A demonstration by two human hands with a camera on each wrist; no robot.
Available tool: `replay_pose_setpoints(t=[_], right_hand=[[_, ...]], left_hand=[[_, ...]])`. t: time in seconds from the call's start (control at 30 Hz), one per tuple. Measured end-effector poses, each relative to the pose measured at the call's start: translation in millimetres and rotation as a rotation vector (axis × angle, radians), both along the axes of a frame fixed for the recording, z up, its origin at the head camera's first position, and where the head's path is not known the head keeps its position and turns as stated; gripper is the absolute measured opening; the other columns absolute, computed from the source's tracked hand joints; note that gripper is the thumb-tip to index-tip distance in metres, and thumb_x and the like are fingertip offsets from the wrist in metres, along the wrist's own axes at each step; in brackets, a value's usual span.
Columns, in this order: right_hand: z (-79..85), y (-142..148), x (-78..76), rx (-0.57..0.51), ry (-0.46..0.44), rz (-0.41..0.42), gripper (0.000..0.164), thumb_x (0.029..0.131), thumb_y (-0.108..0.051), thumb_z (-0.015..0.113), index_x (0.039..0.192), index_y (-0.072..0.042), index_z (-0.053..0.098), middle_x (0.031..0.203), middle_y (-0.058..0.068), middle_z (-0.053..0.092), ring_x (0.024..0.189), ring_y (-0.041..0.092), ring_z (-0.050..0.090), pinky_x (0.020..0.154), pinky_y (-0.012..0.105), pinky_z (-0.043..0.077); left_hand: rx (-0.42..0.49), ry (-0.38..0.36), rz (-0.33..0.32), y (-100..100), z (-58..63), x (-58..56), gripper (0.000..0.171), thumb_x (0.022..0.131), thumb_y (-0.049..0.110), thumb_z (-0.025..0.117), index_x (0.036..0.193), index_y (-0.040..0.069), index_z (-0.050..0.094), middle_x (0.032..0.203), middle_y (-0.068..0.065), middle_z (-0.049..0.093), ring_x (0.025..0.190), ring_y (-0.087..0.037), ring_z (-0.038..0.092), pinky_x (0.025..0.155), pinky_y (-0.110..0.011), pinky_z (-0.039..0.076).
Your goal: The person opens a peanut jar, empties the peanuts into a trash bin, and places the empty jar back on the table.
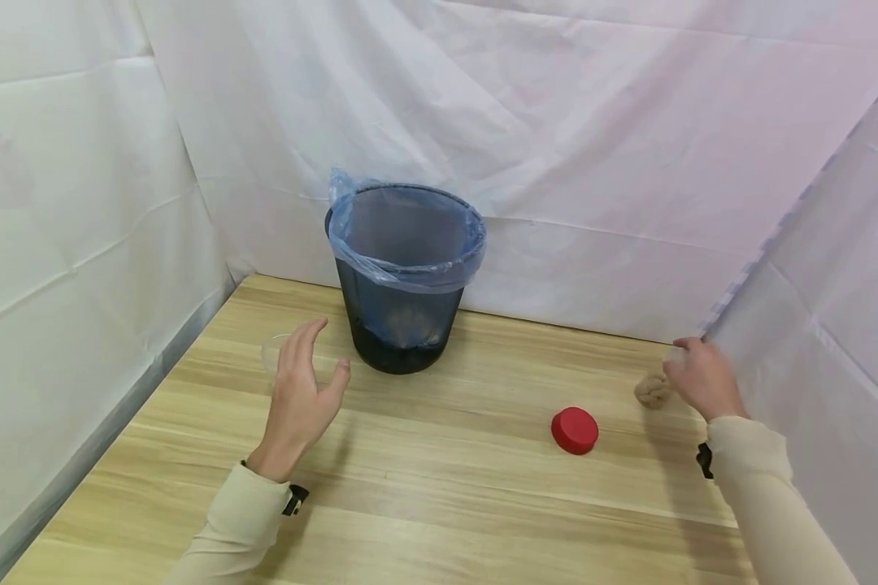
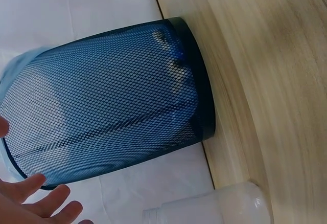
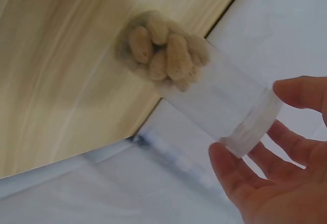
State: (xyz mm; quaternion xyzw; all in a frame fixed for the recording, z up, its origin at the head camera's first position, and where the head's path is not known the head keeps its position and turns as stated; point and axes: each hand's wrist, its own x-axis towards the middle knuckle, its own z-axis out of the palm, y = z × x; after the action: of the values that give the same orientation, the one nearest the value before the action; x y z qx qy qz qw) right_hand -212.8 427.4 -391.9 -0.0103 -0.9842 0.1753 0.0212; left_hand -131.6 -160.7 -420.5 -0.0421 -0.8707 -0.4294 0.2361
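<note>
In the right wrist view, my right hand (image 3: 286, 168) grips a clear jar (image 3: 214, 88) by its rim, thumb on one side and fingers on the other. Several unshelled peanuts (image 3: 176, 55) lie in the jar's bottom end. A red screw lid (image 1: 576, 429) sits on the table to the left of that jar. My left hand (image 1: 300, 394) hovers in the air with fingers loosely spread and nothing in its grasp. Partly hidden behind it is a second clear jar (image 2: 230, 206), upright on the table near the bin.
A black mesh bin (image 2: 112, 101) lined with a blue plastic bag (image 1: 410, 278) stands at the back of the wood-grain table (image 1: 439, 504). Some contents show dimly at its bottom. White sheets (image 1: 556, 122) hang behind and at both sides.
</note>
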Motion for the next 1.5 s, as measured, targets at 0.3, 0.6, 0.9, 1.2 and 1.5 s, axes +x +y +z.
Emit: replay_pose_setpoints(t=[0.3, 0.6, 0.9, 1.2, 1.5], right_hand=[[20.4, -55, 15.7, 0.024, 0.057, 0.075, 0.057, 0.106, -0.018, 0.061, 0.151, 0.014, 0.048, 0.146, 0.046, 0.048, 0.132, 0.066, 0.047, 0.105, 0.079, 0.041], [42.1, -127, 42.5, -0.075, 0.206, 0.175, 0.052, 0.104, -0.011, 0.065, 0.151, 0.007, 0.053, 0.149, 0.039, 0.050, 0.137, 0.059, 0.048, 0.107, 0.077, 0.043], [51.9, -186, 64.5, -0.160, 0.369, 0.328, 0.045, 0.103, -0.009, 0.068, 0.146, 0.001, 0.058, 0.145, 0.026, 0.059, 0.133, 0.046, 0.058, 0.104, 0.068, 0.050], [54.2, -238, 80.6, -0.221, 0.510, 0.504, 0.044, 0.098, -0.007, 0.076, 0.140, 0.000, 0.064, 0.137, 0.019, 0.067, 0.123, 0.037, 0.068, 0.097, 0.056, 0.059], [53.5, -275, 97.3, -0.280, 0.471, 0.639, 0.040, 0.100, -0.011, 0.074, 0.140, -0.008, 0.067, 0.142, 0.009, 0.065, 0.129, 0.027, 0.066, 0.102, 0.049, 0.060]], left_hand=[[-0.006, 0.027, -0.043, 8, 4.9, 0.9, 0.067, 0.099, 0.015, 0.069, 0.161, 0.004, 0.044, 0.166, -0.020, 0.042, 0.156, -0.041, 0.036, 0.125, -0.067, 0.033], [-0.039, 0.077, -0.067, 22, 9.9, 2.6, 0.068, 0.098, 0.017, 0.072, 0.160, 0.004, 0.045, 0.163, -0.019, 0.046, 0.154, -0.040, 0.041, 0.125, -0.064, 0.035], [-0.081, 0.102, -0.144, 48, 7.4, 7.2, 0.074, 0.096, 0.018, 0.078, 0.160, 0.002, 0.044, 0.164, -0.023, 0.045, 0.156, -0.042, 0.039, 0.123, -0.064, 0.039], [-0.116, 0.115, -0.245, 88, 7.4, 14.4, 0.085, 0.090, 0.022, 0.088, 0.161, 0.005, 0.044, 0.165, -0.021, 0.045, 0.156, -0.039, 0.041, 0.123, -0.059, 0.043], [-0.136, 0.155, -0.293, 113, 4.6, 17.1, 0.089, 0.085, 0.023, 0.095, 0.158, 0.005, 0.047, 0.156, -0.015, 0.056, 0.143, -0.030, 0.057, 0.113, -0.047, 0.054]])
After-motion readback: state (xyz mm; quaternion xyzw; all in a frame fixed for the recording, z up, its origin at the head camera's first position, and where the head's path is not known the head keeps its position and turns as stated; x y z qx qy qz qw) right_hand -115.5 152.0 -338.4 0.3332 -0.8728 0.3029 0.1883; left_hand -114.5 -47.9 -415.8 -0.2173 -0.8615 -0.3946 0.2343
